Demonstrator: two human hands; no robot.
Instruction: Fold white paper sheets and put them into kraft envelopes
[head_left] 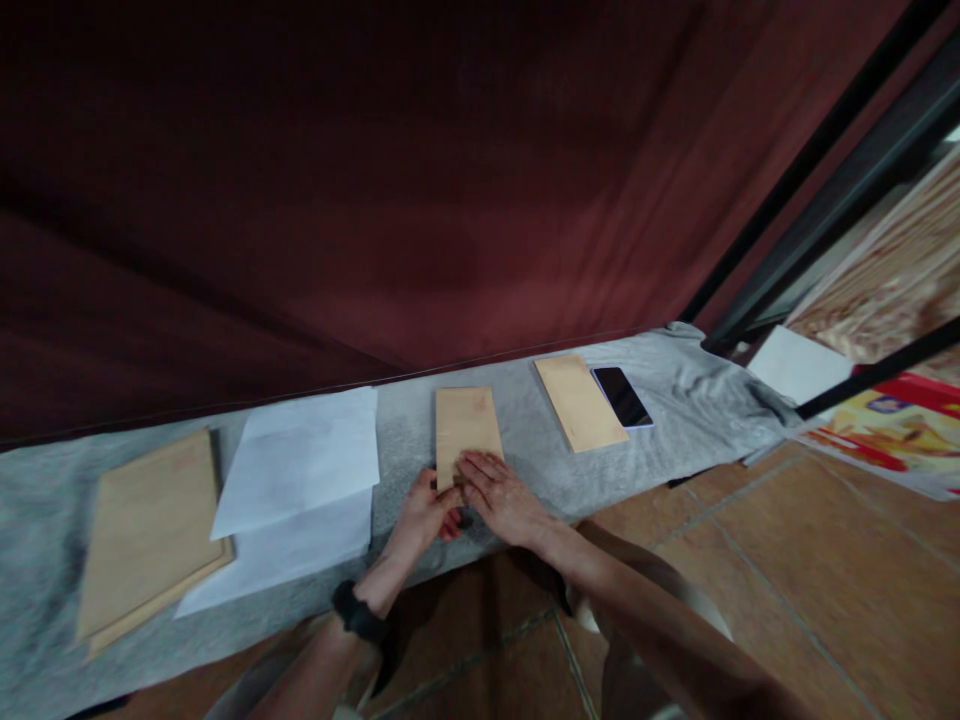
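Note:
A small brown paper envelope [463, 425] lies lengthwise in front of me on a grey cloth. My left hand [427, 515] grips its near end, thumb on top and fingers curled underneath. Flat across the near right part of the envelope rests my right hand [499, 495], palm down with the fingers stretched out. The near edge of the envelope is partly hidden by both hands. To the right lies another brown envelope [579, 402], with a dark-screened phone [622, 396] beside it.
On the left are overlapping white paper sheets [300, 460] and a stack of larger brown envelopes [154, 530]. The grey cloth [409, 430] covers a narrow surface against a dark red curtain [375, 200]. Black metal bars [817, 180] and a colourful printed box [892, 420] stand right. Below is tiled floor [810, 580].

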